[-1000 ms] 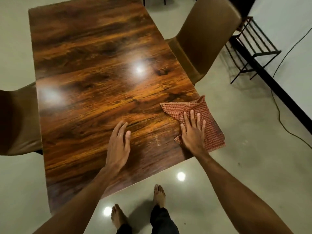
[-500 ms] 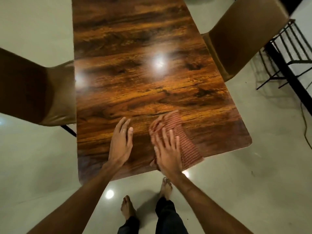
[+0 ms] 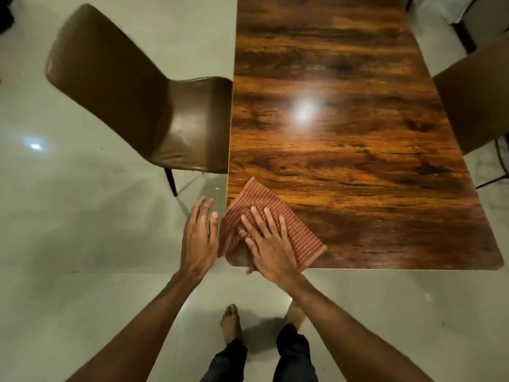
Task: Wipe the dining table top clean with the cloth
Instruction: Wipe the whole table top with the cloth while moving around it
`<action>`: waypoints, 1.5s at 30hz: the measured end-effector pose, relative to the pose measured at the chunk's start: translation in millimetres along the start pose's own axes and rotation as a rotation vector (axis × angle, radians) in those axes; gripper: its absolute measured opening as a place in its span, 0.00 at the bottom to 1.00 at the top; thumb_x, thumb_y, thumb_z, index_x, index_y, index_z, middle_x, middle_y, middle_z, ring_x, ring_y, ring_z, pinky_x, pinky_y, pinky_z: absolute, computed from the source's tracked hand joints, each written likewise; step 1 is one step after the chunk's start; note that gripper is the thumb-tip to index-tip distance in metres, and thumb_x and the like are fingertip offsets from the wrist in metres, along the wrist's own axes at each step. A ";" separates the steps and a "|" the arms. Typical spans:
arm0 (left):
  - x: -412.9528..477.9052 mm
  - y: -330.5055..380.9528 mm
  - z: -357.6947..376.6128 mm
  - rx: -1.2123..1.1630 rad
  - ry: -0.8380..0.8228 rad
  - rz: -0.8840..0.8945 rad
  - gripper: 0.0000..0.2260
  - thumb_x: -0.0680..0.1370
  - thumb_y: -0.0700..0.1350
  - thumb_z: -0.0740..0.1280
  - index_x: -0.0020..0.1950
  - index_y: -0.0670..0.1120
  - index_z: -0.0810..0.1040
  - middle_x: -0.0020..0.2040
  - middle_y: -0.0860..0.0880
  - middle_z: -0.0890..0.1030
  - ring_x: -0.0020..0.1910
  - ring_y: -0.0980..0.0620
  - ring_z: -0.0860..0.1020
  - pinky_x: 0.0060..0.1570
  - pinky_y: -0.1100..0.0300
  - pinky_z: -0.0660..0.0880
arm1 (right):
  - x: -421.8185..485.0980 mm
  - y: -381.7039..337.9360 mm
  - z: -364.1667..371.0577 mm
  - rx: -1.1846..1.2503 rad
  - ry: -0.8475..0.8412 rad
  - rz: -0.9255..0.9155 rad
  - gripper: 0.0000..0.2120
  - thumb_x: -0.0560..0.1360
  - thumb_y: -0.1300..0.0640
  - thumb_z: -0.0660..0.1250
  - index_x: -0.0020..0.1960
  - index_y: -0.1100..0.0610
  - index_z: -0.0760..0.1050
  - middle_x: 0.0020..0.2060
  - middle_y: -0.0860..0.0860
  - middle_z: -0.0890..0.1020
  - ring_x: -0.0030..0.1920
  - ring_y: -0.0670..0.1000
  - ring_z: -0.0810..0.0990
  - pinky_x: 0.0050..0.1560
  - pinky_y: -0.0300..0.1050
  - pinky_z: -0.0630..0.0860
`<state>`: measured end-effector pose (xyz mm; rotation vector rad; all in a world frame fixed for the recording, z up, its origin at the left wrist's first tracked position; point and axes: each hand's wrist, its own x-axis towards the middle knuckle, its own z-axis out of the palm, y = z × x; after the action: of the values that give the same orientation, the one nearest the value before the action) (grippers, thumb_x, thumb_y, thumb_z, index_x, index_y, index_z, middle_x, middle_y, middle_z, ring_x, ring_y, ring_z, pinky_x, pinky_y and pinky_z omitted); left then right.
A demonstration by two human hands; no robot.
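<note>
A glossy dark wood-grain dining table (image 3: 344,139) fills the upper right of the head view. A red-brown checked cloth (image 3: 278,216) lies on its near left corner, bunched at its left edge where it hangs over the table's side. My right hand (image 3: 268,244) presses flat on the cloth with fingers spread. My left hand (image 3: 199,238) hovers flat just off the table's left edge, over the floor, its thumb side against the cloth's overhanging part and holding nothing.
A brown leather chair (image 3: 143,106) stands at the table's left side, its seat tucked under the edge. Another brown chair (image 3: 479,100) stands at the right. My bare feet (image 3: 231,323) are on the pale glossy floor (image 3: 82,230) before the table's near edge.
My right hand has swept the cloth leftward along the near edge, from the right corner to the left corner. My left hand has slid off the table's left edge. The view has shifted left.
</note>
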<state>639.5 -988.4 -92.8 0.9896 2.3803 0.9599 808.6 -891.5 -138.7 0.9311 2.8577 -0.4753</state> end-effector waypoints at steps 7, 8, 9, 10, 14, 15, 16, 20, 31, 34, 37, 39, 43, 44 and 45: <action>-16.6 -37.9 -27.4 -0.022 0.035 -0.059 0.24 0.85 0.56 0.50 0.77 0.48 0.67 0.79 0.48 0.65 0.78 0.50 0.63 0.75 0.46 0.65 | 30.6 -64.5 10.7 -0.064 -0.010 0.092 0.34 0.84 0.44 0.54 0.85 0.49 0.43 0.84 0.53 0.42 0.83 0.60 0.42 0.80 0.65 0.46; -18.1 -39.6 -30.3 -0.026 0.042 -0.071 0.24 0.85 0.57 0.50 0.77 0.48 0.66 0.79 0.48 0.65 0.78 0.49 0.63 0.75 0.45 0.65 | 11.2 -74.2 20.5 -0.075 -0.006 0.057 0.36 0.83 0.43 0.57 0.85 0.50 0.43 0.84 0.53 0.42 0.83 0.60 0.43 0.80 0.66 0.48; -19.8 -40.3 -32.1 -0.031 0.048 -0.079 0.25 0.85 0.58 0.49 0.77 0.48 0.66 0.79 0.48 0.65 0.78 0.49 0.63 0.74 0.45 0.66 | -9.1 -78.1 27.5 -0.072 -0.006 0.028 0.36 0.84 0.44 0.57 0.85 0.50 0.44 0.84 0.53 0.43 0.84 0.59 0.44 0.81 0.65 0.49; -21.5 -40.9 -32.8 -0.032 0.053 -0.084 0.25 0.84 0.59 0.49 0.77 0.48 0.66 0.79 0.48 0.65 0.78 0.49 0.63 0.74 0.45 0.66 | -26.7 -75.1 32.2 -0.058 0.005 0.008 0.33 0.85 0.45 0.54 0.85 0.49 0.45 0.84 0.52 0.44 0.84 0.57 0.46 0.81 0.64 0.51; -23.4 -34.9 -29.8 -0.036 0.058 -0.057 0.24 0.85 0.57 0.50 0.77 0.48 0.67 0.78 0.48 0.66 0.78 0.49 0.64 0.74 0.45 0.66 | -61.5 -27.2 20.8 -0.049 0.009 0.061 0.28 0.87 0.46 0.46 0.85 0.47 0.44 0.84 0.47 0.45 0.84 0.52 0.44 0.80 0.61 0.48; -23.7 -31.8 -27.7 -0.037 0.061 -0.051 0.24 0.85 0.56 0.50 0.77 0.47 0.67 0.78 0.47 0.66 0.77 0.49 0.64 0.74 0.45 0.66 | -64.4 -21.0 18.8 -0.036 0.010 0.117 0.27 0.87 0.45 0.45 0.85 0.46 0.44 0.84 0.47 0.44 0.84 0.52 0.42 0.80 0.62 0.46; -25.2 -25.7 -23.5 -0.033 0.063 -0.048 0.23 0.85 0.56 0.51 0.77 0.47 0.67 0.78 0.47 0.66 0.77 0.49 0.64 0.74 0.46 0.66 | -66.9 -20.7 17.7 -0.016 0.028 0.180 0.27 0.87 0.45 0.44 0.84 0.47 0.44 0.84 0.47 0.43 0.83 0.52 0.40 0.80 0.62 0.45; -33.2 2.0 -1.8 -0.014 0.036 -0.024 0.22 0.86 0.53 0.52 0.77 0.46 0.67 0.79 0.48 0.65 0.78 0.50 0.64 0.74 0.49 0.65 | -69.2 -38.2 25.2 0.008 0.040 0.084 0.27 0.87 0.45 0.43 0.85 0.48 0.47 0.84 0.49 0.46 0.84 0.55 0.44 0.80 0.62 0.45; -71.0 128.5 123.8 0.048 -0.138 0.074 0.22 0.85 0.53 0.54 0.77 0.46 0.68 0.80 0.48 0.64 0.78 0.50 0.62 0.76 0.45 0.63 | -130.6 129.8 -6.7 0.078 0.104 0.255 0.28 0.86 0.46 0.44 0.85 0.48 0.47 0.84 0.51 0.46 0.84 0.57 0.43 0.82 0.62 0.46; -81.0 164.5 163.8 0.079 -0.202 0.115 0.22 0.85 0.52 0.54 0.77 0.46 0.68 0.80 0.48 0.63 0.79 0.50 0.62 0.76 0.44 0.64 | -162.0 190.6 -14.1 0.062 0.128 0.195 0.27 0.87 0.47 0.48 0.84 0.47 0.48 0.84 0.48 0.48 0.84 0.54 0.46 0.82 0.61 0.50; -88.0 192.8 191.2 0.087 -0.231 0.143 0.22 0.85 0.52 0.54 0.78 0.46 0.67 0.80 0.48 0.63 0.79 0.50 0.61 0.76 0.45 0.64 | -201.1 275.2 -33.0 0.128 0.206 0.490 0.26 0.87 0.48 0.52 0.84 0.47 0.52 0.84 0.50 0.50 0.84 0.56 0.47 0.81 0.63 0.49; -92.2 210.5 207.8 0.097 -0.235 0.159 0.22 0.85 0.51 0.55 0.78 0.46 0.67 0.80 0.48 0.63 0.79 0.50 0.61 0.76 0.45 0.64 | -214.8 305.7 -41.1 0.173 0.221 0.647 0.26 0.87 0.48 0.51 0.84 0.48 0.51 0.84 0.51 0.49 0.84 0.58 0.45 0.81 0.65 0.47; -100.1 240.4 235.3 0.132 -0.279 0.191 0.23 0.85 0.53 0.53 0.78 0.46 0.66 0.80 0.47 0.62 0.79 0.49 0.62 0.75 0.43 0.66 | -204.9 281.7 -34.3 0.132 0.167 0.481 0.27 0.86 0.44 0.43 0.84 0.47 0.47 0.84 0.50 0.46 0.83 0.58 0.43 0.81 0.64 0.44; -100.6 248.2 242.5 0.141 -0.292 0.205 0.23 0.85 0.53 0.53 0.79 0.47 0.65 0.80 0.48 0.62 0.79 0.49 0.62 0.75 0.43 0.66 | -208.4 284.0 -32.4 0.114 0.153 0.391 0.28 0.86 0.44 0.43 0.84 0.47 0.48 0.84 0.49 0.47 0.84 0.56 0.44 0.82 0.63 0.45; -101.5 253.7 247.1 0.146 -0.299 0.216 0.24 0.85 0.54 0.52 0.79 0.47 0.65 0.81 0.48 0.61 0.79 0.49 0.62 0.75 0.43 0.66 | -213.6 294.3 -34.2 0.119 0.151 0.334 0.27 0.86 0.44 0.45 0.84 0.46 0.49 0.84 0.48 0.48 0.84 0.55 0.45 0.82 0.62 0.47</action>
<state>967.4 -821.9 -72.3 1.3639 2.1472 0.6591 1154.6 -774.7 -143.5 1.4910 2.7403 -0.5633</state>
